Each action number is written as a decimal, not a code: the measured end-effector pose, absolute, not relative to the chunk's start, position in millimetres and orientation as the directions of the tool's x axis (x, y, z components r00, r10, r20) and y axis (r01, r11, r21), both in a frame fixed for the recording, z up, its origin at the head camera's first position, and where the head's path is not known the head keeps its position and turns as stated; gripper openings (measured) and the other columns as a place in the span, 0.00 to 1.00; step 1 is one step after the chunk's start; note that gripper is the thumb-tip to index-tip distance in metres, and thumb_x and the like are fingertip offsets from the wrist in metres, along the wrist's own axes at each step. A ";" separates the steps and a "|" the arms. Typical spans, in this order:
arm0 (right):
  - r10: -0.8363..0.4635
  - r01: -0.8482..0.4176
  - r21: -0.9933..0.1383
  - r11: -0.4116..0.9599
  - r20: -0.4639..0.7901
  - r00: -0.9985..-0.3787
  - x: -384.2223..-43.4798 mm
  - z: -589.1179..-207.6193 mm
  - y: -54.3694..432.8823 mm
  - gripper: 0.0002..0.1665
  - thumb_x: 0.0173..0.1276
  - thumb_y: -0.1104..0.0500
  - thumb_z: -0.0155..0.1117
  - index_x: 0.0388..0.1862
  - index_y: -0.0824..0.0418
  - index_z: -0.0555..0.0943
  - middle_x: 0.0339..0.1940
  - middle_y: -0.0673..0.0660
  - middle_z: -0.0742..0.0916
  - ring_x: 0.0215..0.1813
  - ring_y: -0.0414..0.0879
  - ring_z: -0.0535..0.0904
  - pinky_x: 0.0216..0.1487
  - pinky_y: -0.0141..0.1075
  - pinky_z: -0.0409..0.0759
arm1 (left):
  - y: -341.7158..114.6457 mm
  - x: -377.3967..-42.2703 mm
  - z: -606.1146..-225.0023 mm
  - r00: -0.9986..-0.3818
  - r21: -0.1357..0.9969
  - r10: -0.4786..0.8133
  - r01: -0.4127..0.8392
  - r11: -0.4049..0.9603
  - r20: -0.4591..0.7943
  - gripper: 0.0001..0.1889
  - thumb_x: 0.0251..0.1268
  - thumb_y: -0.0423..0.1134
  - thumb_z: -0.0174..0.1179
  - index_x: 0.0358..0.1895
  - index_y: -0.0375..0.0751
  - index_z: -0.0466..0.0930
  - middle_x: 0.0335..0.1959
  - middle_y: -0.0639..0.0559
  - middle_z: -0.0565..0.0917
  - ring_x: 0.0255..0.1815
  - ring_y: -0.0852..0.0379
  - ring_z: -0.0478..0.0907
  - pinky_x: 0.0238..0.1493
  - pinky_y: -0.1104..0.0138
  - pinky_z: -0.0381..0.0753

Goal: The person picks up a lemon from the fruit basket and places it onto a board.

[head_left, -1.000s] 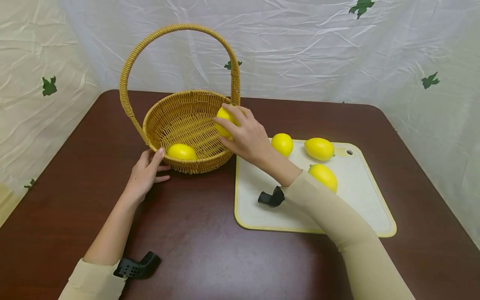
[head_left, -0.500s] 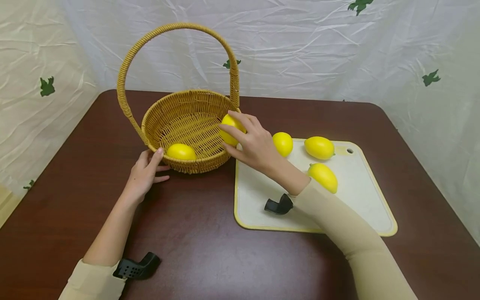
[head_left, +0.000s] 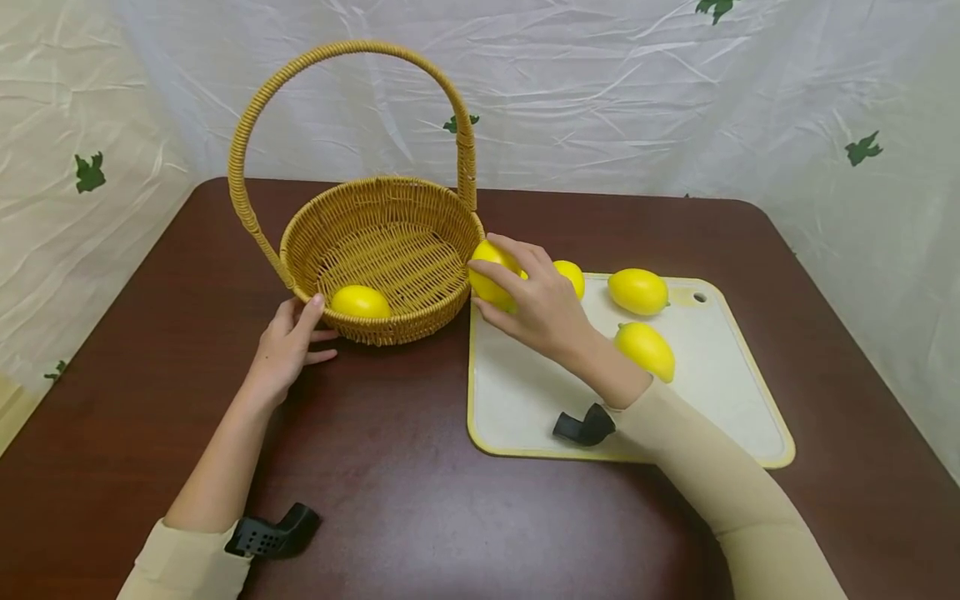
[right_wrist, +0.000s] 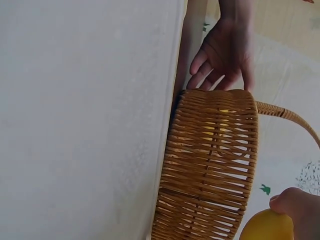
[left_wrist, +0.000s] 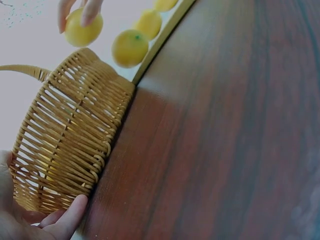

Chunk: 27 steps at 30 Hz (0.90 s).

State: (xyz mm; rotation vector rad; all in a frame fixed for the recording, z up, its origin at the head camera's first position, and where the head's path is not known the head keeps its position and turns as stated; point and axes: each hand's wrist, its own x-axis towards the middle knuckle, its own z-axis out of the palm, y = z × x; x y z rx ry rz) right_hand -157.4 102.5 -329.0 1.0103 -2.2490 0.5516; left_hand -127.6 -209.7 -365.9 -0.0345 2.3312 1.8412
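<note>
The round wicker basket [head_left: 390, 331] with a tall arched handle stands left of centre in the head view. One yellow lemon [head_left: 360, 302] lies in it near the front rim. My left hand [head_left: 281, 354] grips the basket's front-left side, thumb at the rim and fingers against the outer wall. In my right hand [head_left: 551, 312] a second lemon [head_left: 489, 286] is held between thumb and fingers, just outside the basket's right rim. Seen from the left wrist, this held lemon [left_wrist: 82, 31] hangs above the far end of the basket. Its underside is partly hidden by the fingers.
A white cutting board [head_left: 525, 400] with a yellow edge lies right of the basket. On it are three lemons: one at the back right [head_left: 637, 292], one nearer [head_left: 645, 350], one partly behind my right hand [head_left: 572, 277]. White cloth [head_left: 600, 108] hangs behind the dark table [head_left: 375, 500].
My right hand, holding its lemon, has moved right and toward me, from over the basket's right side to outside its rim. My left hand stays at the basket.
</note>
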 end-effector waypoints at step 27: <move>-0.494 -0.771 -0.161 0.617 0.683 -0.538 -147.9 -334.6 135.5 0.22 0.51 0.60 0.70 0.48 0.59 0.80 0.59 0.63 0.74 0.55 0.58 0.70 0.52 0.45 0.75 | -208.9 -126.2 -364.4 -0.984 0.965 0.088 -0.134 0.227 -0.157 0.42 0.68 0.60 0.39 0.70 0.30 0.39 0.66 0.33 0.53 0.58 0.35 0.66 0.41 0.64 0.81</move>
